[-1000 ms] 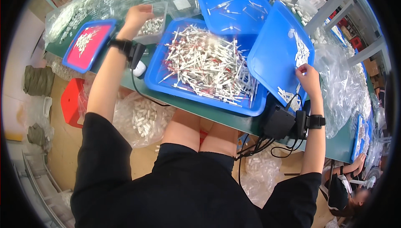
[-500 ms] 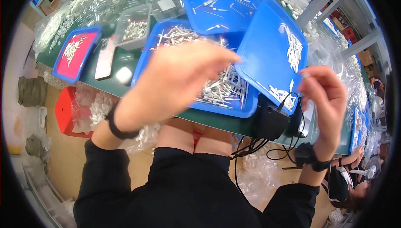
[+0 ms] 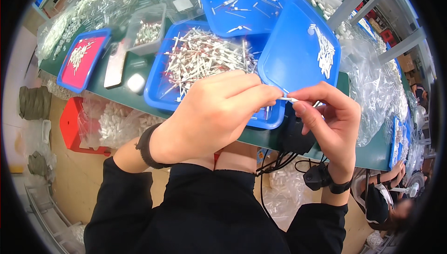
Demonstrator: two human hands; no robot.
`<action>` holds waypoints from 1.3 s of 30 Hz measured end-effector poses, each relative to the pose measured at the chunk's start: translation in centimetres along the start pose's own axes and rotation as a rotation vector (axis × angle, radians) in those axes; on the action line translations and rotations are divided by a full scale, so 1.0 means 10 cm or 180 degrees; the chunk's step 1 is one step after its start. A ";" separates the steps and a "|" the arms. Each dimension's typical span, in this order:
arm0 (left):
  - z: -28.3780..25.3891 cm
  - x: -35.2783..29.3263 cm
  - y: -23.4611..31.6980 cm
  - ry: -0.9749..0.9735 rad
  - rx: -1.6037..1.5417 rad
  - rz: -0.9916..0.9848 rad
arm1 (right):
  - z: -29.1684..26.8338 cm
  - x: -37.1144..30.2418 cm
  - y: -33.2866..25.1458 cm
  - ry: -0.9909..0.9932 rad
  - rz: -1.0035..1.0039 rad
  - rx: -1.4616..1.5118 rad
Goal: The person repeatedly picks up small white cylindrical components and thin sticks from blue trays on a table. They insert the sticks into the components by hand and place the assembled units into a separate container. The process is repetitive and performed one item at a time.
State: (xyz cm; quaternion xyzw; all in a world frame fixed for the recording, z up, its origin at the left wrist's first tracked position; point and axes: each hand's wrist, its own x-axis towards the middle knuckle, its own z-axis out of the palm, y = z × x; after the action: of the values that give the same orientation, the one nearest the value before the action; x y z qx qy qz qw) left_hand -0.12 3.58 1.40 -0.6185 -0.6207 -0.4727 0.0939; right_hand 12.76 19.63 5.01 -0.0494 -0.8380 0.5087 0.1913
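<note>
In front of me, my left hand (image 3: 216,112) and my right hand (image 3: 328,119) meet fingertip to fingertip. Both are closed in a pinch on a thin white stick-like piece (image 3: 287,99), one at each end. Just beyond my left hand lies a blue tray (image 3: 152,84) heaped with small white sticks (image 3: 200,60), some with red parts; my hand hides its near part. A second blue tray (image 3: 288,60) leans over its right side, with white pieces (image 3: 324,51) gathered along its right side. My right hand covers this tray's near corner.
A third blue tray (image 3: 219,9) with a few sticks is behind. To the left are a pink-lined tray (image 3: 70,78), a phone (image 3: 114,70), a white rounded case (image 3: 136,83) and a clear box (image 3: 160,33). A black box with cables (image 3: 298,137) sits at the table edge.
My hands were apart and blurred; now they have come together at the white piece. My right hand moved left and slightly down. My left hand moved right and down, uncovering more of the heap.
</note>
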 end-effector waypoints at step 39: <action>-0.49 -0.32 -0.92 -0.0302 0.1231 -0.1039 | -0.40 0.30 0.64 0.0447 0.0341 -0.1856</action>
State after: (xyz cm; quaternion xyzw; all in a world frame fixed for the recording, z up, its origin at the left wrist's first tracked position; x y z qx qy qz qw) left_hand -9.61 -0.11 -2.56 -0.5021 -0.7949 -0.3246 0.1036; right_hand 10.78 26.82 1.90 -0.1815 -0.9296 0.2514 0.1994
